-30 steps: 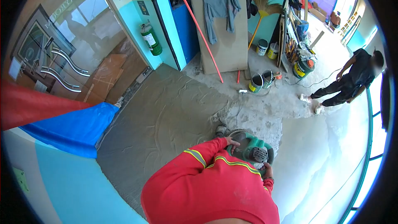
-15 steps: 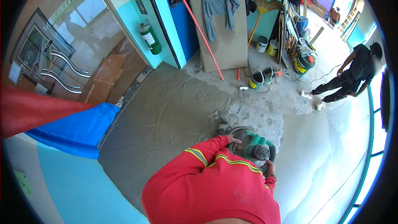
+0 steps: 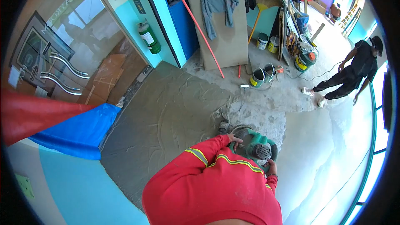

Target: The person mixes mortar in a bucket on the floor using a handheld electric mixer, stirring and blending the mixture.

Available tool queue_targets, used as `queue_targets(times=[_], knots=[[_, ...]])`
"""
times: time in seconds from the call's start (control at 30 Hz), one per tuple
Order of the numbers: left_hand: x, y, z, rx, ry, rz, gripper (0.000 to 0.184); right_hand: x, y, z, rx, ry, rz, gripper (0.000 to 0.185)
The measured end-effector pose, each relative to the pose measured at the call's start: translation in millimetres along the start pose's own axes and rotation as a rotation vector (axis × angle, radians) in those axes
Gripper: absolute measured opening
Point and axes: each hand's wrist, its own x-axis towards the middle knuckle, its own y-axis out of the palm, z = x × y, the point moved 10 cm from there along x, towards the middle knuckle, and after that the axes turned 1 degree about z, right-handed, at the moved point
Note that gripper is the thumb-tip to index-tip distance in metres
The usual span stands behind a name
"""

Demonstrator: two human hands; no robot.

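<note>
We have the green machine [image 3: 254, 145] between our two hands, above the grey floor [image 3: 266, 118]; whether it touches this floor, we cannot tell. At the machine's left edge, our left hand [image 3: 236, 139] has its grip closed on it. At the machine's near right side, our right hand [image 3: 271, 167] also has a closed grip, partly hidden. Left of the machine spreads a smeared grey layer [image 3: 154, 112]; beyond it stand open buckets [image 3: 258, 77]; far to its right stands a person in black [image 3: 355, 71].
</note>
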Motion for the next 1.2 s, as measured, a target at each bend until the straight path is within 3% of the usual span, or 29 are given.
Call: queue_targets(times=[0.23, 0.63, 0.73, 0.93, 1.2], knots=[[-5.1, 1.5, -4.5, -0.046, -0.029, -0.029, 0.029, -2.1, 1.7, 1.1, 0.030, 0.002, -0.006, 0.013], [10.8, -5.0, 7.4, 0.026, -0.008, 0.030, 0.034, -4.8, -1.0, 3.0, 0.022, -0.010, -0.031, 0.012], [7.4, -0.9, -5.1, 0.046, 0.076, 0.057, 0.035, -1.3, -0.8, 3.9, 0.001, -0.008, -0.035, 0.012], [-2.8, -2.7, 0.9, -0.020, -0.039, -0.035, 0.035, -3.5, 1.3, 6.6, -0.016, -0.019, -0.041, 0.013], [8.4, -4.3, 8.0, -0.009, -0.015, 0.025, 0.036, -7.2, 2.5, 5.3, -0.005, -0.012, -0.030, 0.016]])
